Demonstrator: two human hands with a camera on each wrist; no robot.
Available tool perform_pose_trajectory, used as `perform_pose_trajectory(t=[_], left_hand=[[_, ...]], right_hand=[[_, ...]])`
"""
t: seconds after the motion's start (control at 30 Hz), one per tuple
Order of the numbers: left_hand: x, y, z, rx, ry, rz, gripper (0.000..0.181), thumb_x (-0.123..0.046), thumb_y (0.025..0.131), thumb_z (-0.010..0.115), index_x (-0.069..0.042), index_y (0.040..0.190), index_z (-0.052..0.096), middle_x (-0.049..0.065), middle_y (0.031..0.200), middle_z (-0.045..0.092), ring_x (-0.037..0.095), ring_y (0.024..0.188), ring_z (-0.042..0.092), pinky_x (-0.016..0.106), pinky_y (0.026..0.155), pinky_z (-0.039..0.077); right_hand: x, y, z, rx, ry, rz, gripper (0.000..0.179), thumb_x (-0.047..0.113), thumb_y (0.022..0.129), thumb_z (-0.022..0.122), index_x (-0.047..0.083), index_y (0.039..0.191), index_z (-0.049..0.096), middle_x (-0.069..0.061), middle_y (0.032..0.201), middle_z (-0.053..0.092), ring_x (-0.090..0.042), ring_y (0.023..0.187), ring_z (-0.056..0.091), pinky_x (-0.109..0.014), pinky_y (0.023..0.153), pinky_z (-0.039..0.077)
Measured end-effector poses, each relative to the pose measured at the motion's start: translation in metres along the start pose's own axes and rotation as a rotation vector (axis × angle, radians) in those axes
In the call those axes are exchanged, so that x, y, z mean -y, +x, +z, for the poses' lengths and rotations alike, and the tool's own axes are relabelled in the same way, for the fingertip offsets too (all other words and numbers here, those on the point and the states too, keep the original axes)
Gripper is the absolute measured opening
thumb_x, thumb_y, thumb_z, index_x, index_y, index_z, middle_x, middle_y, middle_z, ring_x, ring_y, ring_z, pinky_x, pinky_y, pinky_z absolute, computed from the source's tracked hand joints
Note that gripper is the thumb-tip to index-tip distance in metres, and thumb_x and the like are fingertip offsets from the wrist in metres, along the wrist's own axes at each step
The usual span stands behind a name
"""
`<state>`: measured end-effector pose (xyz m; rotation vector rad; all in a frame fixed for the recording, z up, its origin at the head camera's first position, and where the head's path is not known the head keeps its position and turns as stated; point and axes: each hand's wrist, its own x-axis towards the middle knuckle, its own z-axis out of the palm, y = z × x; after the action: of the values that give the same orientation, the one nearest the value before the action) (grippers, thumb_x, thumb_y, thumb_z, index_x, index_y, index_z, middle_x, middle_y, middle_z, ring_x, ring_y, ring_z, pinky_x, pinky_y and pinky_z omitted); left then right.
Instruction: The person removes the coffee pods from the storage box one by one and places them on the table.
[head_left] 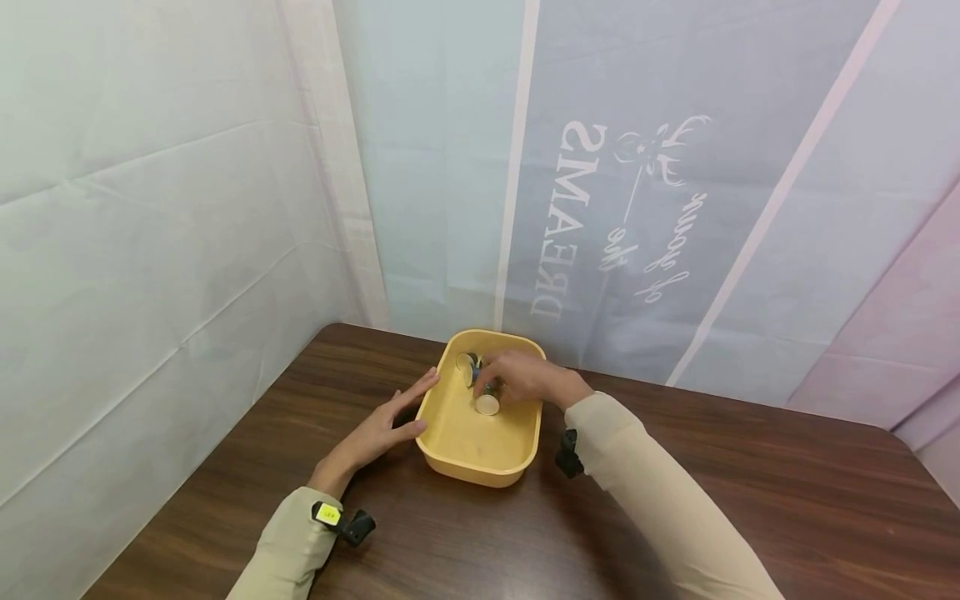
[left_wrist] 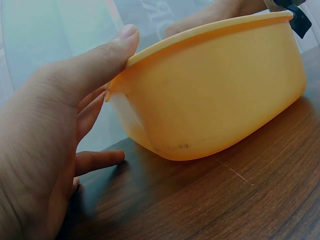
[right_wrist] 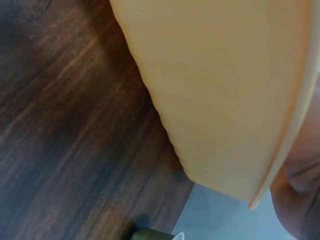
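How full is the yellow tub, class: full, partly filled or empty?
Partly filled: in the head view, round-ended things lie by the right hand in the tub, whose near floor is bare.

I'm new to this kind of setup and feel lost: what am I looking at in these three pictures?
There's no robot here, just a person's two bare hands. The widest picture comes from a camera on the head, looking forward and down. The other two come from cameras on the left and right wrists, so each shows a close side view.

A yellow tub stands on a brown table. The left hand touches its side and rim. The right hand reaches inside, over a few small cylinders with pale ends; whether it grips one is hard to tell. The right wrist picture also catches something green, cut off at the bottom edge.
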<state>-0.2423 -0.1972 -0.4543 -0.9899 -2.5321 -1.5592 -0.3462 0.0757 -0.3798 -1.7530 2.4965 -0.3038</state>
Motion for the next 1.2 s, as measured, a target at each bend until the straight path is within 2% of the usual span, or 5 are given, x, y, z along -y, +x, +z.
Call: perform_pose_trajectory(t=[0.2, 0.47, 0.73, 0.9, 1.2], left_hand=[[0.0, 0.0, -0.001, 0.003, -0.011, -0.009, 0.064, -0.021, 0.097, 0.056, -0.022, 0.153, 0.026, -0.007, 0.159, 0.014, 0.021, 0.144, 0.013, 0.063, 0.108, -0.005], [-0.004, 0.0, 0.0, -0.003, 0.008, -0.016, 0.065, -0.011, 0.096, 0.056, -0.016, 0.153, 0.026, -0.002, 0.159, 0.014, 0.025, 0.144, 0.014, 0.064, 0.108, -0.004], [-0.037, 0.0, -0.004, 0.009, -0.027, -0.032, 0.062, -0.004, 0.095, 0.055, -0.003, 0.15, 0.028, 0.014, 0.157, 0.015, 0.032, 0.143, 0.014, 0.065, 0.107, -0.004], [-0.041, 0.0, -0.004, 0.009, -0.025, -0.026, 0.062, -0.006, 0.096, 0.055, -0.004, 0.151, 0.028, 0.013, 0.158, 0.016, 0.031, 0.143, 0.014, 0.065, 0.107, -0.004], [-0.043, -0.001, -0.004, 0.011, -0.034, -0.024, 0.062, -0.003, 0.095, 0.055, -0.003, 0.151, 0.027, 0.015, 0.157, 0.015, 0.033, 0.143, 0.014, 0.066, 0.107, -0.004]], right_hand=[[0.002, 0.001, 0.004, 0.002, 0.014, 0.016, 0.042, 0.0, 0.07, 0.078, 0.018, 0.108, 0.074, -0.003, 0.096, 0.063, -0.02, 0.085, 0.057, -0.024, 0.071, 0.045], [0.011, 0.004, 0.005, 0.047, 0.03, 0.056, 0.049, 0.004, 0.072, 0.08, 0.022, 0.116, 0.069, 0.01, 0.109, 0.065, -0.01, 0.1, 0.059, -0.026, 0.088, 0.046], [0.014, 0.003, 0.006, 0.049, 0.035, 0.123, 0.044, 0.001, 0.072, 0.077, 0.023, 0.11, 0.071, 0.013, 0.098, 0.065, -0.012, 0.079, 0.057, -0.023, 0.071, 0.047], [0.014, 0.0, 0.005, 0.022, 0.035, 0.121, 0.039, 0.003, 0.074, 0.076, 0.02, 0.108, 0.071, 0.012, 0.091, 0.064, -0.01, 0.07, 0.053, -0.022, 0.065, 0.046], [0.017, -0.009, -0.004, -0.068, 0.035, 0.082, 0.032, 0.011, 0.078, 0.077, 0.017, 0.109, 0.073, 0.01, 0.1, 0.068, -0.011, 0.083, 0.062, -0.022, 0.072, 0.049]])
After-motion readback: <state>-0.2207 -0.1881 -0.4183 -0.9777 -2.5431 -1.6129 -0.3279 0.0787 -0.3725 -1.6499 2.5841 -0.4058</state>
